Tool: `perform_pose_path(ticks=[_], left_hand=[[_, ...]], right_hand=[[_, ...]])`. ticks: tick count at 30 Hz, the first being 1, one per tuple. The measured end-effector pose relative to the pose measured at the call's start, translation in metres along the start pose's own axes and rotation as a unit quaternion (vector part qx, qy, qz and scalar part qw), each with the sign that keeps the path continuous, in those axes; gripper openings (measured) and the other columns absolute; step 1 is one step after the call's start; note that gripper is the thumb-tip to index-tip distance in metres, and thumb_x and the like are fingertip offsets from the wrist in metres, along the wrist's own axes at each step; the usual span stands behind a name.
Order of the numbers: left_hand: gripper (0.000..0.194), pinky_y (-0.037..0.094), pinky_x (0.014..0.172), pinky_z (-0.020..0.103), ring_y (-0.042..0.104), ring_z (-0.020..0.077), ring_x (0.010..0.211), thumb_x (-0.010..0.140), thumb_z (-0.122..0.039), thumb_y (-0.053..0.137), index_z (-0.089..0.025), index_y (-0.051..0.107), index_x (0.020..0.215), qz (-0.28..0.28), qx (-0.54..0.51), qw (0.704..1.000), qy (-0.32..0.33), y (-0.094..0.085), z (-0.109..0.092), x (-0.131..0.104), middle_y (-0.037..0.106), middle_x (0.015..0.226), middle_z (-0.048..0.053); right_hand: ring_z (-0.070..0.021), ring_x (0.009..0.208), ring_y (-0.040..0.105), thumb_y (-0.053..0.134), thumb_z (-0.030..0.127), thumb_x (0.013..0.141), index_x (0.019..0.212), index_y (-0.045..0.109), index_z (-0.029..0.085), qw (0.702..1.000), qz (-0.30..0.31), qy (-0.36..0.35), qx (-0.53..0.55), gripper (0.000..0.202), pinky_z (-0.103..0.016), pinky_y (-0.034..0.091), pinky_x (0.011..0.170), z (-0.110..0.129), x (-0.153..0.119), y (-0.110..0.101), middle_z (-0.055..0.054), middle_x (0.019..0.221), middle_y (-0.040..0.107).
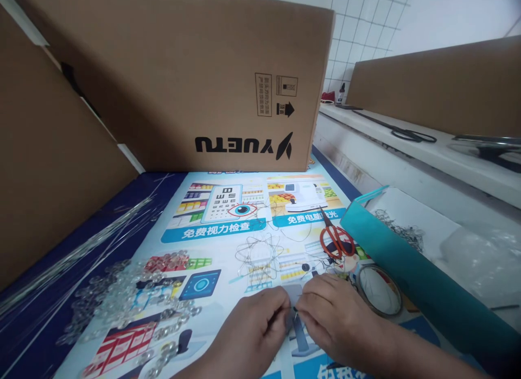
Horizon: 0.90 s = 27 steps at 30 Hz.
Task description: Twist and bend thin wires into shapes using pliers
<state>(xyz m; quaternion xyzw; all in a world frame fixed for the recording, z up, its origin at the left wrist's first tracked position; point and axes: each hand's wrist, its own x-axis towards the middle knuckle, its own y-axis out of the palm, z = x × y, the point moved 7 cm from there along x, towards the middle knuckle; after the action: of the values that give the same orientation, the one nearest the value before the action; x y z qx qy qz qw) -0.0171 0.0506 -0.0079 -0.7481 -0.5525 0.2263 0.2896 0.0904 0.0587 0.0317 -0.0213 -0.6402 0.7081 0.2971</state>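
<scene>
My left hand (260, 322) and my right hand (331, 308) meet low in the middle of the view, knuckles almost touching. Both are closed, thumbs and fingertips pressed together. Something small and dark shows between the fingertips, too little of it to name. Just beyond them lies a flower-shaped loop of thin wire (241, 254). Orange-handled scissors (337, 242) rest past my right hand, blades pointing away. Beside that hand is a roll of clear tape (396, 292). Many clear round beads (122, 292) are spread to the left of my left hand.
A printed poster (228, 297) covers the blue table (163, 189). Long thin strands (81, 243) lie at the left. At the right, a teal box (407, 270) holds tangled wire (401, 229) and a plastic bag (484, 254). Cardboard boxes (183, 86) wall off the back and left.
</scene>
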Motion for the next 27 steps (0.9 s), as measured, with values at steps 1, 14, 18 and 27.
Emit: perform_pose_path(ticks=[1, 14, 18, 27], left_hand=[[0.012, 0.030, 0.054, 0.021, 0.046, 0.0122, 0.059, 0.074, -0.010, 0.038, -0.020, 0.042, 0.067, 0.001, -0.002, 1.000, -0.001, 0.000, -0.001, 0.000, 0.052, 0.064, -0.003], [0.016, 0.027, 0.051, 0.021, 0.042, 0.0112, 0.056, 0.077, -0.012, 0.038, -0.020, 0.035, 0.064, 0.007, 0.025, 0.999, 0.031, -0.002, -0.011, -0.001, 0.047, 0.061, -0.003], [0.015, 0.028, 0.051, 0.021, 0.043, 0.0114, 0.056, 0.079, -0.013, 0.037, -0.019, 0.037, 0.065, -0.008, 0.046, 0.999, 0.021, -0.004, -0.007, -0.001, 0.048, 0.062, -0.003], [0.013, 0.027, 0.049, 0.022, 0.047, 0.0120, 0.054, 0.077, -0.012, 0.038, -0.020, 0.041, 0.066, -0.047, 0.092, 0.991, 0.080, 0.002, -0.009, -0.004, 0.051, 0.061, -0.002]], right_hand=[[-0.0197, 0.072, 0.049, 0.046, 0.013, 0.082, 0.082, 0.058, 0.016, 1.000, -0.002, 0.000, -0.004, 0.012, -0.033, 0.038, 0.068, 0.001, 0.000, 0.000, -0.007, 0.074, 0.055], [-0.0144, 0.065, 0.045, 0.046, 0.004, 0.069, 0.067, 0.046, 0.018, 0.982, -0.082, 0.136, 0.103, 0.014, -0.026, 0.035, 0.059, -0.029, -0.004, 0.004, -0.002, 0.068, 0.048], [-0.0127, 0.068, 0.048, 0.047, 0.008, 0.077, 0.072, 0.051, 0.018, 0.972, -0.038, 0.137, 0.185, 0.012, -0.024, 0.036, 0.062, -0.027, 0.000, 0.002, -0.001, 0.071, 0.052], [-0.0122, 0.066, 0.051, 0.054, 0.014, 0.073, 0.068, 0.054, 0.018, 0.965, 0.021, 0.160, 0.204, 0.006, -0.022, 0.037, 0.061, -0.021, -0.001, 0.015, 0.000, 0.069, 0.055]])
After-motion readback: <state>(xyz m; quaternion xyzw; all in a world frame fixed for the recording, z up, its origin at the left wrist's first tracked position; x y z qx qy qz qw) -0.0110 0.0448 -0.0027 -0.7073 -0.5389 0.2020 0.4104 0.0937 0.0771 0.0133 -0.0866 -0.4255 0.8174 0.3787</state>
